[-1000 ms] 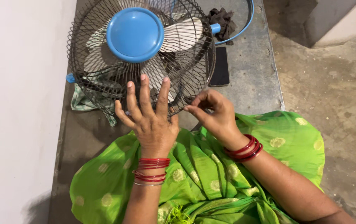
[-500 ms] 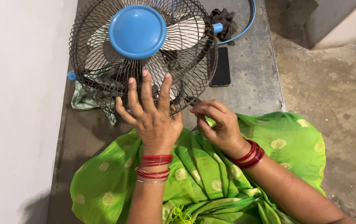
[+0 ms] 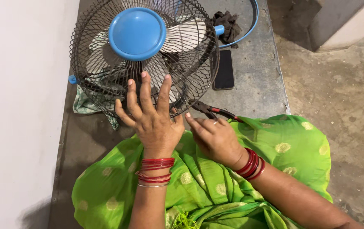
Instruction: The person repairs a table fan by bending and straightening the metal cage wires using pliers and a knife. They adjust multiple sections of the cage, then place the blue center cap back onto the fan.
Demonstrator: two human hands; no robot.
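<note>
Green cloth (image 3: 216,186) with pale round motifs lay nearest the camera, draped over the person's lap, both forearms crossing it. Red bangles (image 3: 154,171) stacked on the left wrist, more red bangles on the right wrist. Left hand (image 3: 152,121) was spread wide, fingers apart and released, palm down, fingertips laid against the lower rim of the fan's wire guard (image 3: 144,63); it grasped nothing. Right hand (image 3: 216,138) sat just beside the left, fingers loosely curled and pointing toward the guard's lower edge, index tip near the left thumb; no grip on anything could be seen. Pliers (image 3: 214,112) with dark red handles lay just beyond the right hand's knuckles, nose toward the guard, handles partly on the green cloth; touching the hand or not, cannot tell. Fan lay face up on a grey slab (image 3: 254,85), dark wire guard round, blue centre cap (image 3: 137,34) on top, pale blades (image 3: 186,36) under the wires. Pale greenish rag (image 3: 84,106) poked out under the guard's left side. Black phone (image 3: 223,70) lay flat right of the guard, apart from it. Farther back, a dark crumpled rag (image 3: 228,23) and a blue curved ring (image 3: 250,25) behind it. White wall (image 3: 16,106) ran along the left, rough concrete floor (image 3: 339,97) on the right.
</note>
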